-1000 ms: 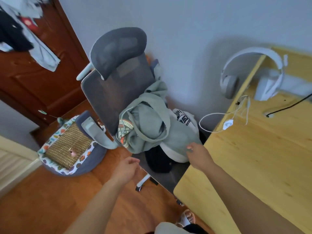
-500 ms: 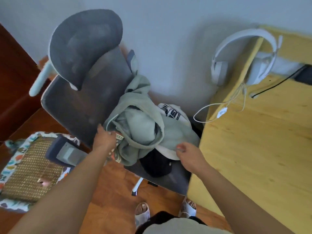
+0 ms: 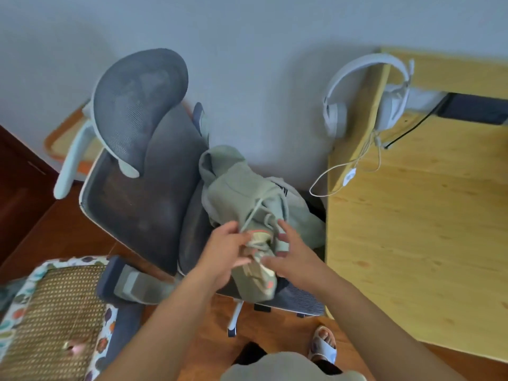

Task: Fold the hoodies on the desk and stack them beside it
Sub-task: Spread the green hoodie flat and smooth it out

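A sage-green hoodie (image 3: 242, 188) is bunched up on the seat of a grey mesh office chair (image 3: 143, 188), with a white garment (image 3: 286, 185) partly showing beneath it. My left hand (image 3: 222, 251) grips the front of the green hoodie's fabric. My right hand (image 3: 288, 251) holds the same bunch from the right, fingers curled round it. The two hands are close together, with the cloth and a drawstring between them. The wooden desk (image 3: 417, 229) stands to the right of the chair.
White headphones (image 3: 365, 97) hang at the desk's left rear corner, their cable (image 3: 349, 177) dangling down. A black cable (image 3: 409, 130) runs across the desk. A patterned cushion (image 3: 52, 317) lies on the wooden floor at lower left. My sandalled foot (image 3: 324, 345) is under the chair's front.
Both hands came together at the front of the green hoodie and took hold of it, lifting its front part. The view shifted slightly right and closer.
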Demonstrator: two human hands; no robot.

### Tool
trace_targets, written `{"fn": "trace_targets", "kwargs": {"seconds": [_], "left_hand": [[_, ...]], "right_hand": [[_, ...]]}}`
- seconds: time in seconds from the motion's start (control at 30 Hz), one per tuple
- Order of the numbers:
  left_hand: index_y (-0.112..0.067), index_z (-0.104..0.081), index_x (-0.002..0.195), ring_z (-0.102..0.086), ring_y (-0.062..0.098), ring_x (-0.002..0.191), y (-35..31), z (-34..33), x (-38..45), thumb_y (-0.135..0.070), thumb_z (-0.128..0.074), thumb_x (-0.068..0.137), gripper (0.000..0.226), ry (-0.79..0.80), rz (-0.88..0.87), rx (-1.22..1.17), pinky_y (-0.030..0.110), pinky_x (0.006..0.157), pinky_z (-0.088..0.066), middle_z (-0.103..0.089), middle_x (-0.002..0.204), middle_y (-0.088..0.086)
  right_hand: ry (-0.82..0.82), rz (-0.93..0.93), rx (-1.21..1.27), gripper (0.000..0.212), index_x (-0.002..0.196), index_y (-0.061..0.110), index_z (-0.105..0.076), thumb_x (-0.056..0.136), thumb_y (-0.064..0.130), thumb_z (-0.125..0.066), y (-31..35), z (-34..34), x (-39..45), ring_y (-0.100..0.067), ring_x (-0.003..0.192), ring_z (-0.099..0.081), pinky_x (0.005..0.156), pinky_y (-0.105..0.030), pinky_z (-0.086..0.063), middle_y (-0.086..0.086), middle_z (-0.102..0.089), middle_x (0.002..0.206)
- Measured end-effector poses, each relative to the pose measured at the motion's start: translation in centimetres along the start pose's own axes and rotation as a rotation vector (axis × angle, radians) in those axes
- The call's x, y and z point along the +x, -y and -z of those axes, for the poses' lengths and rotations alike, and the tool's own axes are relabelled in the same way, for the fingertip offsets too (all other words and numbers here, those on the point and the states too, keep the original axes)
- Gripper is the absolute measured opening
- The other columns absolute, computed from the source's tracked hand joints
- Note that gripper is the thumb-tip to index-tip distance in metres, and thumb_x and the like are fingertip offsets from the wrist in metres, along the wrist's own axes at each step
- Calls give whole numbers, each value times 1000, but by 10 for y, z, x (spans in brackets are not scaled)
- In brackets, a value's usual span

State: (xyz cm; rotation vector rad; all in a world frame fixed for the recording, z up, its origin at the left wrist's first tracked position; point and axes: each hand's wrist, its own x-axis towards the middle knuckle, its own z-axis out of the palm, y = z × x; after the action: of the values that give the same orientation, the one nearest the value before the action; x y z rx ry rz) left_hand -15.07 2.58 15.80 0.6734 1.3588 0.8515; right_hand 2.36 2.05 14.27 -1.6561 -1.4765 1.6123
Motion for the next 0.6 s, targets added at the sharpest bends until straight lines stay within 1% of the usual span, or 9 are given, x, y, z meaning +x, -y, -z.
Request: {"fn": "trace_targets", "kwargs": {"seconds": [0.07,0.1,0.17,0.23,0.3,0.4,0.43,0.5,0.6], "left_hand": [[2,-65,115,-73,33,106,-5,-25,-22,-3,-59,99,17,129,-14,-22,53,91,-59,-75,112,18],[7,-62,116,-71,34,110,-6,-29,-28,-4,-61,99,20,151,-29,2,53,94,-58,-73,115,22],[8,-63,108,-68,33,115,-8,-29,-33,-11,-65,98,21,203,-42,109,50,99,-56,-71,117,23],[-9,-73,91,-70,26,113,-9,-24,-34,-20,-66,100,15,275,-29,248,47,105,-53,-76,112,13],[-21,-77,94,-72,19,110,-11,-22,-38,-22,-63,102,16,327,-13,284,46,106,-52,-78,110,3],[-8,-74,111,-74,22,105,-27,-28,-45,-26,-56,104,26,346,-101,284,43,100,-55,-78,110,6],[-4,-74,108,-76,25,100,-35,-29,-46,-29,-54,105,32,310,-155,297,44,98,-56,-79,105,9],[-1,-74,97,-76,30,91,-53,-25,-40,-31,-52,106,38,115,-265,281,46,94,-55,-79,94,12],[-16,-73,96,-72,26,94,-78,-25,-26,-36,-55,103,28,-134,-433,295,40,89,-54,-77,93,1]], "right_hand": [[-46,58,-41,119,155,46,-12,61,47,-85,6,-14,4,-12,122,-60,100,-39,-54,10,-54,138],[-106,69,-40,121,154,49,-14,56,49,-85,6,-14,7,-15,123,-59,100,-41,-54,8,-55,138],[-147,102,-39,98,150,46,-34,65,37,-83,4,-5,2,-12,116,-63,95,-38,-56,11,-64,128],[-80,157,-148,55,130,38,-61,78,25,-76,5,9,-12,-9,103,-67,90,-36,-55,12,-72,111],[-73,272,-257,31,109,30,-71,82,16,-71,9,20,-29,-3,88,-65,81,-32,-51,14,-73,95],[-152,394,-298,35,86,27,-71,81,-6,-64,27,39,-49,-3,74,-62,68,-22,-46,12,-67,79],[-195,406,-310,41,80,29,-70,80,-11,-61,33,49,-57,-3,72,-61,66,-21,-46,9,-64,77],[-263,406,-298,54,73,38,-69,82,-14,-57,44,77,-75,1,69,-60,66,-20,-46,8,-62,75],[-314,477,-213,60,68,46,-69,90,-9,-62,70,121,-117,3,62,-55,62,-17,-42,16,-62,68]]}}
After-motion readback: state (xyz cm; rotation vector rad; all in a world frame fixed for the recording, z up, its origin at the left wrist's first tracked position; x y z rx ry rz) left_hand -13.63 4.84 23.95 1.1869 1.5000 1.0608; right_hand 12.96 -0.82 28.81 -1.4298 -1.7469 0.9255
